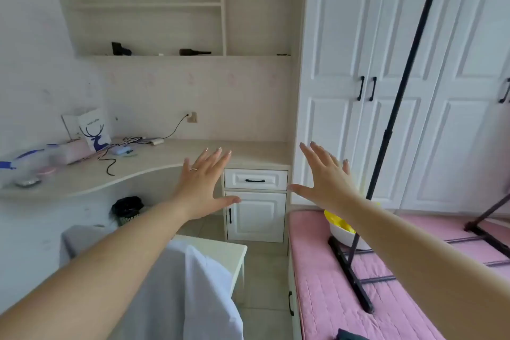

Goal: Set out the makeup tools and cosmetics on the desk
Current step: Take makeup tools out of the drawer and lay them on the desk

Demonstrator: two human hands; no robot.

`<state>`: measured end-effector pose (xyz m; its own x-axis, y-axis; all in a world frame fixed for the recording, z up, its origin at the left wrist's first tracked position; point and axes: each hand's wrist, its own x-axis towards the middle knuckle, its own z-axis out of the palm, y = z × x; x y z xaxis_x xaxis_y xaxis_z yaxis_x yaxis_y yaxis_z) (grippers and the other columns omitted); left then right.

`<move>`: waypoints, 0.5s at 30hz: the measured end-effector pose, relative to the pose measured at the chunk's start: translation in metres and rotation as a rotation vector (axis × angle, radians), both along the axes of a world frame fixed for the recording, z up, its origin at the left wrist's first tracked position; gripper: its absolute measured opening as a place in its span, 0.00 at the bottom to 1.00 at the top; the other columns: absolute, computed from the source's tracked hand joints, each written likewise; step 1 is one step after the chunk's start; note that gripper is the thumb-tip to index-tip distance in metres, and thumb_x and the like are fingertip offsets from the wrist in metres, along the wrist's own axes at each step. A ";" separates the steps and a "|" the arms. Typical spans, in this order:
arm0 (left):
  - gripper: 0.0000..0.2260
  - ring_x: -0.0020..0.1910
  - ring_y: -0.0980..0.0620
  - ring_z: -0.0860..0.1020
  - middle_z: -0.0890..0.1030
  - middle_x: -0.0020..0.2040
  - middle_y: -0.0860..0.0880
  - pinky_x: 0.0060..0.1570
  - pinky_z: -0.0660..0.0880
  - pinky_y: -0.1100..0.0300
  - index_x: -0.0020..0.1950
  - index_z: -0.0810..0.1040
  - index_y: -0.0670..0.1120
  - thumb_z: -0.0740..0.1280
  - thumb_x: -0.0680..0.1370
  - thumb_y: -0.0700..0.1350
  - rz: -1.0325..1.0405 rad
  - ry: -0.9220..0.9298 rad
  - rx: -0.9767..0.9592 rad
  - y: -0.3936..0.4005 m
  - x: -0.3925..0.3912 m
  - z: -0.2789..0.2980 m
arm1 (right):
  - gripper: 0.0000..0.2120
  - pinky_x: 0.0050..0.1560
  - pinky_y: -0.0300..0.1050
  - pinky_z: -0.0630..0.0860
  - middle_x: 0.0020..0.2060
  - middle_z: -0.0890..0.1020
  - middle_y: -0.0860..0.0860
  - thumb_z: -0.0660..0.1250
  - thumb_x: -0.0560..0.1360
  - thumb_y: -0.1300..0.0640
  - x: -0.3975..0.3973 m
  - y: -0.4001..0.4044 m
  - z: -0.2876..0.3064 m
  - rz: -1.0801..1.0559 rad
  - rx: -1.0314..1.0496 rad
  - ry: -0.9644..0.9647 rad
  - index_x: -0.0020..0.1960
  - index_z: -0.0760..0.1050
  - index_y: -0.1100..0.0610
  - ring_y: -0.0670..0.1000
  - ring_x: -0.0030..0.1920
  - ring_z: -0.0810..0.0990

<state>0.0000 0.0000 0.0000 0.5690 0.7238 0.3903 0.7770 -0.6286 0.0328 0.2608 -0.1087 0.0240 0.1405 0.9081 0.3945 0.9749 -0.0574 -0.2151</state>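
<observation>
Both arms are extended forward at chest height, backs of the hands toward the camera. The left hand (205, 182) is spread wide, fingers and thumb well apart; nothing is held or touched. A ring is worn on one finger. The right hand (324, 176) is likewise splayed flat and empty, in front of the white wardrobe (414, 36).

The desk (171, 159) is seen beyond the left hand, curving away to the left. Items are gathered at its far left end: a white paper bag (93, 130) printed with a blue deer, a pink box (73, 152) just beside it, a blurred clear container with blue parts (24, 165), a small pale blue case (121, 150) and loose cables (110, 163). Small lettering is present on the bag above the deer but cannot be read.

Two dark objects are lying on the shelf (149, 56) above the desk; their kind cannot be told. A pink mattress (331, 298) bearing a black frame (350, 273) is noted at lower right.
</observation>
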 end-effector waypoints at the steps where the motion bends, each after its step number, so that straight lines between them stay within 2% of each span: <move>1: 0.51 0.77 0.49 0.39 0.42 0.78 0.52 0.73 0.42 0.41 0.76 0.38 0.55 0.43 0.60 0.80 -0.001 0.006 -0.036 0.008 0.003 -0.006 | 0.44 0.73 0.65 0.46 0.77 0.47 0.48 0.62 0.71 0.34 0.001 0.010 -0.006 0.000 -0.012 -0.006 0.77 0.42 0.46 0.51 0.77 0.47; 4: 0.52 0.77 0.50 0.40 0.42 0.78 0.51 0.73 0.43 0.41 0.76 0.38 0.53 0.42 0.59 0.80 0.016 0.024 -0.036 0.049 0.010 -0.035 | 0.44 0.73 0.66 0.46 0.77 0.48 0.49 0.63 0.70 0.34 0.010 0.051 -0.031 0.011 -0.051 -0.021 0.76 0.42 0.45 0.52 0.77 0.47; 11: 0.47 0.77 0.48 0.43 0.44 0.78 0.49 0.73 0.46 0.41 0.77 0.40 0.52 0.55 0.67 0.74 0.046 0.017 -0.153 0.194 0.037 -0.114 | 0.44 0.73 0.65 0.45 0.77 0.48 0.49 0.63 0.71 0.34 0.038 0.193 -0.107 0.005 -0.225 -0.055 0.76 0.41 0.45 0.52 0.77 0.47; 15: 0.49 0.77 0.49 0.44 0.46 0.79 0.49 0.73 0.47 0.41 0.77 0.41 0.52 0.47 0.63 0.76 0.041 0.030 -0.218 0.254 0.052 -0.139 | 0.44 0.73 0.65 0.44 0.77 0.48 0.48 0.62 0.71 0.34 0.054 0.254 -0.131 -0.006 -0.310 -0.091 0.77 0.42 0.44 0.51 0.77 0.46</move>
